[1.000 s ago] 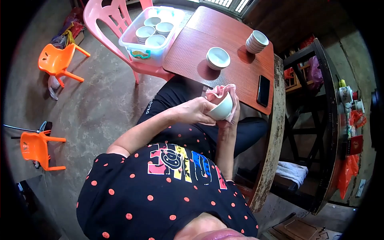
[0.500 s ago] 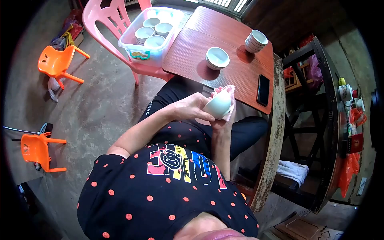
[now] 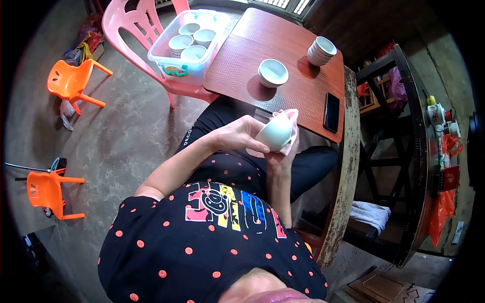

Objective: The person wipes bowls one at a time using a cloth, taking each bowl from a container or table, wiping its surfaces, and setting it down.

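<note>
Above the person's lap, the left hand (image 3: 241, 132) grips a tilted white bowl (image 3: 274, 134) by its side; the right hand (image 3: 279, 158) grasps it with a pink cloth (image 3: 290, 144). Beyond, a reddish table (image 3: 242, 53) bears a phone (image 3: 331, 112), a short bowl stack (image 3: 273, 73), then a taller stack (image 3: 321, 52).

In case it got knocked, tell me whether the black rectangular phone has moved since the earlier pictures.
No: the black rectangular phone shows no shift in any direction against the right edge of the reddish-brown rectangular table.

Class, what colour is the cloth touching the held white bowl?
Pale pink cloth, showing best in the head view.
</note>
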Demonstrator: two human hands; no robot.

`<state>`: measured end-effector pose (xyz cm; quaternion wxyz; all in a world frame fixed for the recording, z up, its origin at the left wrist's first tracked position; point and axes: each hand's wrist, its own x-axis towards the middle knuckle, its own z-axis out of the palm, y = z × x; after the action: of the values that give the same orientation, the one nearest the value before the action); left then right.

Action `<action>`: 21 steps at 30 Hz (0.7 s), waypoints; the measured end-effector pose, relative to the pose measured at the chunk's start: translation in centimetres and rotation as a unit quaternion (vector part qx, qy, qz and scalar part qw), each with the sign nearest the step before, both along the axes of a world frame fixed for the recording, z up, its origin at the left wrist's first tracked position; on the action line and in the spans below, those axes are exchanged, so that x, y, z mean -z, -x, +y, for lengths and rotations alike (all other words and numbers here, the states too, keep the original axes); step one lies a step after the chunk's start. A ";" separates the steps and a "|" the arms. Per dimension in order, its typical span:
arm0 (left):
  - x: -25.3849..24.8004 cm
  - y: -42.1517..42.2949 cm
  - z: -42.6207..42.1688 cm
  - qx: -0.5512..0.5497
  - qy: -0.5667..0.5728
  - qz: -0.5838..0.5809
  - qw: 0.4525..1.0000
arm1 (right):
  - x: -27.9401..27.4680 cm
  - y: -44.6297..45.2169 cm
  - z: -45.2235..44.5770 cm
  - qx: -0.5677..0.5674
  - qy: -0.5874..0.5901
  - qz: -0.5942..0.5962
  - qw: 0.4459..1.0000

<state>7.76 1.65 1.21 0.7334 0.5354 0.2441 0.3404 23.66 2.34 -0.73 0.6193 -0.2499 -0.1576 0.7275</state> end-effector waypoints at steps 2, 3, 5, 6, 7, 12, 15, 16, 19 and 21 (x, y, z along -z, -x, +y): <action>-0.2 0.3 -0.2 0.011 0.037 -0.025 0.999 | -0.3 -0.2 0.5 0.024 -0.054 -0.129 0.990; 0.1 0.3 -0.2 0.012 0.106 -0.109 0.988 | -1.0 -1.0 0.5 -0.039 -0.124 -0.229 0.965; 0.8 0.7 -0.1 0.026 0.132 -0.133 0.982 | -2.7 -1.6 0.2 -0.086 -0.177 -0.345 0.918; 0.9 0.8 0.0 0.034 0.145 -0.144 0.978 | -2.8 -1.4 0.1 -0.045 -0.227 -0.360 0.904; 0.9 0.6 -0.1 0.020 0.130 -0.151 0.980 | -2.9 -1.2 0.1 -0.004 -0.276 -0.374 0.886; 0.6 -0.1 -0.2 -0.002 -0.018 -0.046 0.999 | 1.9 0.0 0.5 -0.024 -0.067 0.104 0.992; -0.6 0.0 -0.4 0.015 -0.006 0.015 1.000 | 1.8 -1.0 0.7 -0.032 -0.043 -0.003 0.999; -0.8 0.1 -0.4 0.017 -0.017 0.037 0.999 | 1.1 -1.1 0.8 -0.033 -0.041 -0.047 0.998; -0.5 1.0 -0.3 0.053 0.088 -0.095 0.990 | -1.9 -1.9 0.5 -0.079 -0.211 -0.281 0.933; -0.4 0.9 -0.4 0.029 0.102 -0.120 0.987 | -2.8 -2.0 0.5 -0.083 -0.222 -0.301 0.923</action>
<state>6.90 1.21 1.57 0.8179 0.4199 0.1723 0.3536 25.66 2.85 2.11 0.5197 -0.2991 -0.5147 0.6128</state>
